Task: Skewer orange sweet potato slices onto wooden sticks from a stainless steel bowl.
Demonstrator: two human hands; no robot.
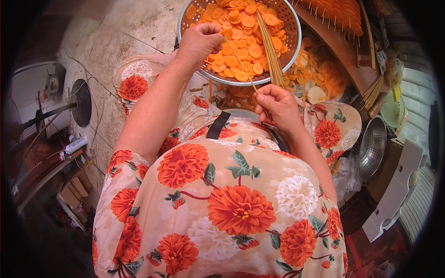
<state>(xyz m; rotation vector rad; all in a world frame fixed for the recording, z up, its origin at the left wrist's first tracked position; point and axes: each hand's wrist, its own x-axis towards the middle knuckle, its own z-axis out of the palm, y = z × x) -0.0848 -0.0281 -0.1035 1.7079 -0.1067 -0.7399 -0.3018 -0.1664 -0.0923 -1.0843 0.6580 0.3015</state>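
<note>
Before me a metal colander (pixel 296 41) holds a heap of carrot slices (pixel 244 52). Over its left part, my left hand (pixel 203 43) pinches one carrot slice (pixel 227 33) between thumb and fingers, at the tip of a thin bamboo skewer (pixel 240 62). My right hand (pixel 278 104) grips the other end of that skewer, just below the colander's near rim. A bundle of bamboo skewers (pixel 270 52) lies over the carrots on the right and reaches across the rim, close above my right hand.
Carrot peelings (pixel 323 78) lie right of and below the colander. At upper right, skewered carrot slices (pixel 337 15) rest by a curved brown board (pixel 347 52). More skewers (pixel 373 92), a green basket (pixel 393 109) and another metal colander (pixel 372 149) are at right. Cords (pixel 99 87) cross the floor at left.
</note>
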